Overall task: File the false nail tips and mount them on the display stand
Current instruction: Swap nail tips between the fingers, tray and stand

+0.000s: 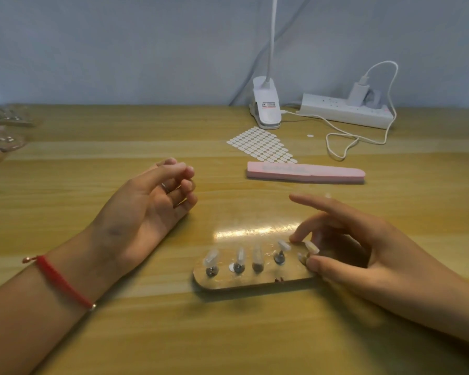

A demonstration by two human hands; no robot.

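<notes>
A clear oblong display stand (228, 284) lies on the wooden table in front of me, with several metal pegs, each carrying a clear false nail tip (211, 258). My right hand (363, 253) is at the stand's right end. Its thumb and a curled finger pinch around the rightmost nail tip (312, 247), and the index finger points out to the left. My left hand (146, 207) rests on the table to the stand's upper left, fingers loosely curled, holding nothing. A pink nail file block (306, 173) lies flat beyond the stand.
A sheet of small white adhesive pads (263, 146) lies behind the file. A white clip lamp (266, 106), a power strip (344, 110) and a looping white cable (341, 142) sit at the back right. Clear plastic packs (3, 131) lie at the far left edge.
</notes>
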